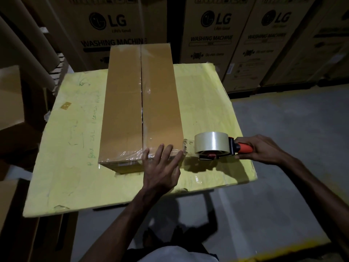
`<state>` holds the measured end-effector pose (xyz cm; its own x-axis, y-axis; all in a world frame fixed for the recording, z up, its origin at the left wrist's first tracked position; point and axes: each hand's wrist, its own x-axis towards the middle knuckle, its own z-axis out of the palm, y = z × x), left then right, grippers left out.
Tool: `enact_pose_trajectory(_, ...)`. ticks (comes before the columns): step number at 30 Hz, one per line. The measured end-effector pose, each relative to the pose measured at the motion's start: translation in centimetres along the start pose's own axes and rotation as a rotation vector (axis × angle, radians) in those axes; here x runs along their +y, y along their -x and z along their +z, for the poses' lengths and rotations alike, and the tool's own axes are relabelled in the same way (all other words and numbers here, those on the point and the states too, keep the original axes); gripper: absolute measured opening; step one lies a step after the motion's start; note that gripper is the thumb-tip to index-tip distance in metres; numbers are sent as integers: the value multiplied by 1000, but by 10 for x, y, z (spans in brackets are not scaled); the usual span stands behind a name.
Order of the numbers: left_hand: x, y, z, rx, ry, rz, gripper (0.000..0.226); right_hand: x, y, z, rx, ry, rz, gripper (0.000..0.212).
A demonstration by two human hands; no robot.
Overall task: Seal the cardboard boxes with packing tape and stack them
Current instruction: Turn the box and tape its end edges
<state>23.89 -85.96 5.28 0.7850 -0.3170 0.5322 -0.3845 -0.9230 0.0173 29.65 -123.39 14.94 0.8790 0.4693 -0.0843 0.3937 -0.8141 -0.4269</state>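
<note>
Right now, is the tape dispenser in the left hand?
No, the right hand grips the tape dispenser; the left hand presses the box.

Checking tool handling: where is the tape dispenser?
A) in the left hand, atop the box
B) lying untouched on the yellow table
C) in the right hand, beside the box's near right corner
C: the right hand grips the tape dispenser by its orange handle beside the box; the left hand lies flat on it.

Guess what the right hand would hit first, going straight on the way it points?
Probably the cardboard box, at its near corner: the tape dispenser it grips leads, close to the left hand.
</note>
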Motion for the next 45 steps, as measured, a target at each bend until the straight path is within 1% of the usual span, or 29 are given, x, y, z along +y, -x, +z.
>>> enact_pose_trajectory(2, 7, 3, 1, 31, 35, -58, 53, -2, -1, 7, -18, -36, 11, 29)
enact_pose_trajectory(4, 11, 5, 3, 66, 62, -108, 45, -3, -3, 14, -25, -59, 17, 24)
enact_pose_trajectory(9, 24, 5, 7, 127, 37, -191, 37, 9, -14, 25, -58, -126, 18, 29)
enact_pose_trajectory(12, 33, 2, 11, 204, 9, -261, 33, 23, -25, 32, -81, -146, -19, 36)
enact_pose_trajectory(14, 46, 2, 18, 266, -3, -339, 31, 33, -32, 39, -90, -155, -63, 35)
enact_pose_trajectory(16, 67, 1, 25, 341, 24, -482, 34, 44, -36, 48, -108, -174, -99, 30)
enact_pose_trajectory(18, 95, -1, 27, 446, 112, -685, 38, 51, -37, 57, -128, -198, -118, 30)
enact_pose_trajectory(21, 139, -13, 19, 563, 395, -1038, 31, 57, -35, 72, -145, -259, -117, 34)
enact_pose_trajectory(23, 159, -22, 20, 566, 598, -1216, 24, 61, -36, 80, -154, -309, -111, 31)
enact_pose_trajectory(26, 166, -37, 23, 552, 810, -1523, 19, 64, -35, 88, -174, -379, -126, 31)
enact_pose_trajectory(27, 164, -41, 23, 542, 840, -1596, 16, 64, -34, 89, -175, -396, -134, 33)
enact_pose_trajectory(28, 162, -44, 24, 538, 842, -1633, 15, 64, -34, 89, -176, -411, -141, 34)
enact_pose_trajectory(31, 156, -41, 22, 516, 869, -1636, 16, 63, -33, 89, -184, -442, -146, 37)
enact_pose_trajectory(34, 156, -32, 18, 456, 937, -1596, 17, 62, -35, 91, -196, -438, -122, 34)
enact_pose_trajectory(38, 152, -41, 16, 389, 949, -1564, 12, 62, -33, 88, -196, -399, -105, 31)
enact_pose_trajectory(40, 146, -45, 18, 389, 999, -1598, 10, 60, -32, 82, -192, -386, -112, 37)
enact_pose_trajectory(43, 149, -50, 21, 404, 1047, -1613, 19, 58, -29, 67, -166, -304, -141, 47)
enact_pose_trajectory(45, 157, -52, 21, 458, 1110, -1616, 19, 56, -25, 55, -155, -233, -161, 47)
